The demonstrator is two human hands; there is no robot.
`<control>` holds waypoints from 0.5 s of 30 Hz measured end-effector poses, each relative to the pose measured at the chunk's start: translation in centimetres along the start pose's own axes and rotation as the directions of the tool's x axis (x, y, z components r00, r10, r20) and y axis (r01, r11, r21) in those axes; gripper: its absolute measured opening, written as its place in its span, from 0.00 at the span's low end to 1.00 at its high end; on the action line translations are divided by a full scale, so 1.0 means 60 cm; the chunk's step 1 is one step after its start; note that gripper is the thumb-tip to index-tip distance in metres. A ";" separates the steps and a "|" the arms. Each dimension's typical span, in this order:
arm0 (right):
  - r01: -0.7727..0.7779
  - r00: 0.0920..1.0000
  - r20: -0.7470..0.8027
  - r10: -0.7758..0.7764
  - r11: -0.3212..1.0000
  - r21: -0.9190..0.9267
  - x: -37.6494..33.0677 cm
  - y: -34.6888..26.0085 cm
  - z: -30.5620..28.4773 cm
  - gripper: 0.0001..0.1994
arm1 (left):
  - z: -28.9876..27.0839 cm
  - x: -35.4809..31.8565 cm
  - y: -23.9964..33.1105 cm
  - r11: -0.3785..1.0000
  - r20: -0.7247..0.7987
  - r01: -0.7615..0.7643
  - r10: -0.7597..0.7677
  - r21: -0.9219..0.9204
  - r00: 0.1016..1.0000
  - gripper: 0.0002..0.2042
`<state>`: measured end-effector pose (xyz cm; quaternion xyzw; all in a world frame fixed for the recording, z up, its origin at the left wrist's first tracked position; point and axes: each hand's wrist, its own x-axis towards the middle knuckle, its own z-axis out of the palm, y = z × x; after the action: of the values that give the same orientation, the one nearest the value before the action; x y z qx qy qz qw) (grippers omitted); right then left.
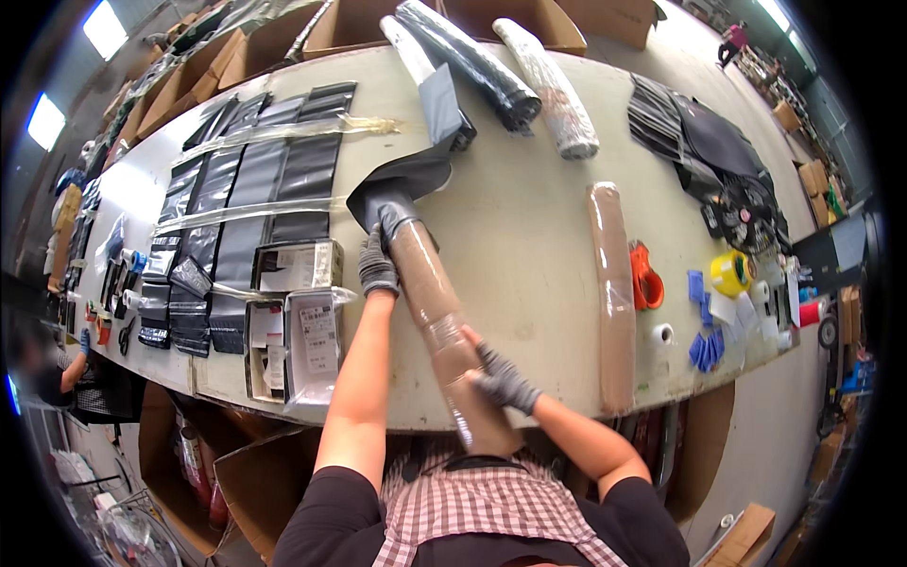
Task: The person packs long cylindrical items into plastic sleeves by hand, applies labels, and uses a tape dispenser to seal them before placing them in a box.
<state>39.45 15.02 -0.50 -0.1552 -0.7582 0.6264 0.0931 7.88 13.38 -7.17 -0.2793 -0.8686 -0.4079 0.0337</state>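
Note:
A long brown-wrapped roll [427, 283] under shiny clear film slants from the table's middle down to my apron. Its far end sits inside a dark grey plastic bag [402, 180], whose loose flap spreads away from me. My left hand [380, 266], in a grey glove, is closed at the bag's near edge along the roll's left side. Lower down, my gloved right hand [505, 380] grips the roll from the right, fingers across its top. A second brown-wrapped roll [614, 293] lies to the right, apart from my hands.
Stacks of dark plastic bags [250, 198] under clear strips and open boxes [314, 331] occupy the left. Film-wrapped rolls [472, 61] lie at the back. An orange tape dispenser [646, 276], yellow tape roll [729, 274] and small fan [746, 213] stand right. Another person [66, 369] works far left.

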 end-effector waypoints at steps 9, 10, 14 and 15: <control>-0.292 0.932 -0.344 0.113 0.795 -0.531 0.402 0.053 -0.026 0.21 | -0.021 -0.009 -0.034 0.922 0.213 0.373 -0.386 0.098 0.897 0.18; -0.266 0.958 -0.253 0.137 0.756 -0.599 0.431 0.052 -0.026 0.17 | -0.025 0.001 -0.032 0.941 0.320 0.285 -0.331 0.184 0.888 0.18; 0.011 0.991 0.065 0.116 0.413 -0.911 0.345 0.038 -0.006 0.09 | -0.101 -0.049 -0.004 0.885 0.539 0.122 -0.377 0.448 0.754 0.17; 0.064 0.988 0.113 0.108 0.377 -0.924 0.280 0.027 0.006 0.07 | -0.113 -0.107 -0.018 0.905 0.540 0.150 -0.363 0.397 0.759 0.17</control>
<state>23.82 20.88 -3.07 -0.1420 -0.9810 0.1078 -0.0765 11.57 4.94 -5.22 -0.2611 -0.9193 -0.1470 -0.2552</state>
